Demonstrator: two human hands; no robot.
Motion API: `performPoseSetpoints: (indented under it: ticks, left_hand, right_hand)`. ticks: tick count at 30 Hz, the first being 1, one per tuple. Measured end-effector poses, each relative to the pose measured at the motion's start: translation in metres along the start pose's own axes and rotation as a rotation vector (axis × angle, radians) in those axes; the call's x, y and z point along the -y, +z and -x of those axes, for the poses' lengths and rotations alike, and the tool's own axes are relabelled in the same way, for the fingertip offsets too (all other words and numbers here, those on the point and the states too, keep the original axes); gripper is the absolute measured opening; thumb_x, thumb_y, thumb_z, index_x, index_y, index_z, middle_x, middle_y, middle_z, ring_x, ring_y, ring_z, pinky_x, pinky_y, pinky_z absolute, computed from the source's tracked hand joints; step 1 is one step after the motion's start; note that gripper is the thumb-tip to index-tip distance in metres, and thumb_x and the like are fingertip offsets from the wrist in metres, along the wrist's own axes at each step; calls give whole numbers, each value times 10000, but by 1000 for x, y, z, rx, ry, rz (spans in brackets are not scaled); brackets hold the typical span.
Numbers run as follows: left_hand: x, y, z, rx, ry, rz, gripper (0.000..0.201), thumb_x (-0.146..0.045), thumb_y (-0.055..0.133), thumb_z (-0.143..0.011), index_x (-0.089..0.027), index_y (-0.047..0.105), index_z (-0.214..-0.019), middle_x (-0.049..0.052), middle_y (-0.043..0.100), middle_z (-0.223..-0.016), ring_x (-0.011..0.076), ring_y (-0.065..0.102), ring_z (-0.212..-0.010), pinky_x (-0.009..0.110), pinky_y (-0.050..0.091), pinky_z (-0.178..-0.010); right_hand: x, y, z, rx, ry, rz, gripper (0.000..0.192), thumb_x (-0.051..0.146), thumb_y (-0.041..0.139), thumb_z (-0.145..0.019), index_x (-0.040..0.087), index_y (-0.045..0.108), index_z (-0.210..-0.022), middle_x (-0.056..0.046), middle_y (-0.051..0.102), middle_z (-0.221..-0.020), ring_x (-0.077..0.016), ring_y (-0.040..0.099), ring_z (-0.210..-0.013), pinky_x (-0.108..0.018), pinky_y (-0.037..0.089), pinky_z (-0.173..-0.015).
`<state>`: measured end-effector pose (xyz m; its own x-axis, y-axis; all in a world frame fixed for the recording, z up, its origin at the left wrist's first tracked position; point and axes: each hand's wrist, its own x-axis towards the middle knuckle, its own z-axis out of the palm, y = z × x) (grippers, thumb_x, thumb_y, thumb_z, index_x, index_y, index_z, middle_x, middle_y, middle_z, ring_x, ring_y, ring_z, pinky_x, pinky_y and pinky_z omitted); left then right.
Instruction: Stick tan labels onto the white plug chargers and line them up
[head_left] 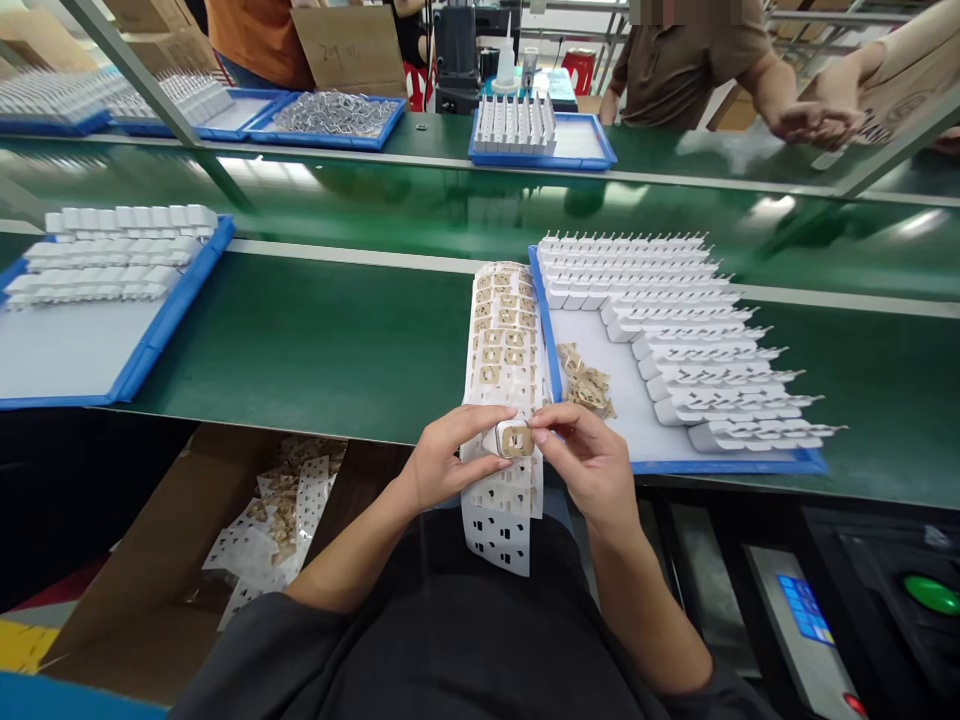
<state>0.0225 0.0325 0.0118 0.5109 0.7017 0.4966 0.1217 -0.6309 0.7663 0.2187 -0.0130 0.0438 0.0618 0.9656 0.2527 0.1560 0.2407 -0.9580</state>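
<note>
My left hand [444, 455] grips a small white plastic charger housing [491, 440] between thumb and fingers. A tan adhesive sticker [517, 440] with cut-outs covers the end of the housing that faces me. The thumb and forefinger of my right hand [589, 455] pinch together at the sticker's right edge; whatever lies between them is too small to make out. Beneath both hands runs a long white sticker sheet [491, 385], with tan stickers on its far part and bare, punched backing hanging over the table edge.
Right of the sheet, a blue-rimmed tray [720, 466] holds rows of white housings [675, 330] and a pile of tan pieces [585, 382]. Another tray [172, 300] stands left. A cardboard box [150, 560] with sheet scraps is below. Across the bench, a co-worker's hands [817, 122] are visible.
</note>
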Motion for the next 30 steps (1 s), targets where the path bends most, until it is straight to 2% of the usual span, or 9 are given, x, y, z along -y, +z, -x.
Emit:
performPoseSetpoints:
  ticks: [9,14,17,19,23,26,30]
  left_hand:
    - [0,1,1,-13,37,-25,509,-303,723,-885,-265,576,-1371,102,706,-1244,247,675,-1142,390,542,-985]
    - [0,0,2,-24,67,-48,501,-294,731,-881,-266,585,-1359,111,703,-1247,247,666,-1156,398,535,-993]
    - [0,0,4,-56,83,-70,472,-310,728,-882,-260,601,-1333,119,705,-1233,257,669,-1143,420,545,-974]
    - [0,1,6,-105,83,-74,468,-303,748,-863,-260,612,-1309,122,701,-1236,262,670,-1136,429,554,-959]
    - [-1,6,7,-190,103,-86,469,-234,766,-840,-271,613,-1283,115,697,-1230,255,673,-1129,424,564,-950]
    - [-2,9,6,-218,151,-116,483,-178,756,-840,-282,598,-1284,108,690,-1239,247,671,-1136,426,567,-954]
    - [-1,10,4,-233,209,-163,507,-131,758,-827,-280,586,-1280,115,674,-1261,246,661,-1153,436,566,-964]
  right_hand:
    - [4,5,3,-16,-54,165,51,278,642,-925,242,678,-921,-14,672,-850,-166,634,-802,-319,528,-749]
    - [8,9,1,-31,-155,331,22,232,651,-911,251,657,-919,-11,672,-851,-170,621,-803,-330,526,-752]
    - [4,9,1,-92,-146,374,55,254,655,-900,254,665,-954,-30,649,-883,-183,611,-820,-332,537,-722]
    - [-1,9,1,-102,-60,251,79,286,643,-907,252,667,-974,-37,639,-923,-183,621,-859,-319,557,-727]
    - [-10,17,2,22,71,-124,128,316,643,-904,251,658,-1013,-52,651,-1048,-203,637,-1042,-338,577,-868]
    - [-13,28,3,8,97,-237,129,311,664,-881,262,638,-997,-47,657,-1066,-208,628,-1089,-340,568,-891]
    - [-14,37,2,-34,116,-320,78,285,660,-867,264,634,-937,-33,641,-1033,-193,627,-1056,-323,560,-875]
